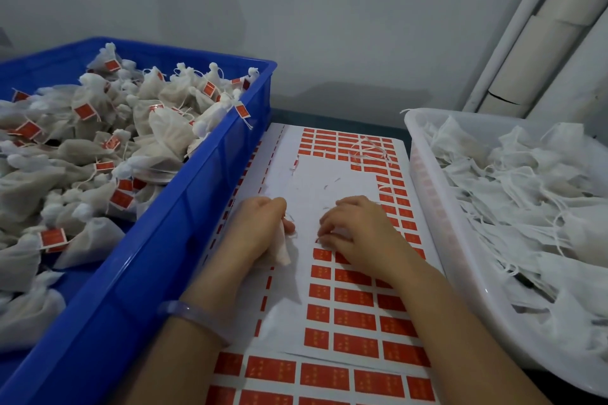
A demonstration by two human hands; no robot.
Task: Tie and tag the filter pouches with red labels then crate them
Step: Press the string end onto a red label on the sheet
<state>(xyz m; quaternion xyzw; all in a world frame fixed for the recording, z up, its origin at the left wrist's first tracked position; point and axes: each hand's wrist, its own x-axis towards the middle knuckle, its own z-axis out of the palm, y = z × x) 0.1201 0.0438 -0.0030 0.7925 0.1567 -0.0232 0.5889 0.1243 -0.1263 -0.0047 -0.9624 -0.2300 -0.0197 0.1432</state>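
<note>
Head camera: we look down on two bare hands working over a paper sheet (329,181) of red labels (354,319). The left hand (260,227), a pale translucent bracelet (194,316) on its wrist, is clenched round one white pouch (283,250). Most of the pouch is hidden in the fist, with only a soft gauzy end sticking out below. The right hand (358,230) rests bent fingertips on the sheet at the edge of the label rows; we cannot tell whether it pinches a label. The sheet's middle is bare white backing, and the print on the rectangular labels is too small to read. A second sheet (269,368) lies beneath, cut off at the bottom edge. At left, one blue plastic crate (184,207), partly out of frame, holds a heap of tagged pouches (98,128), too many to count. At right, one white plastic basket (437,194) holds limp untied pouches (513,181) with trailing strings.
</note>
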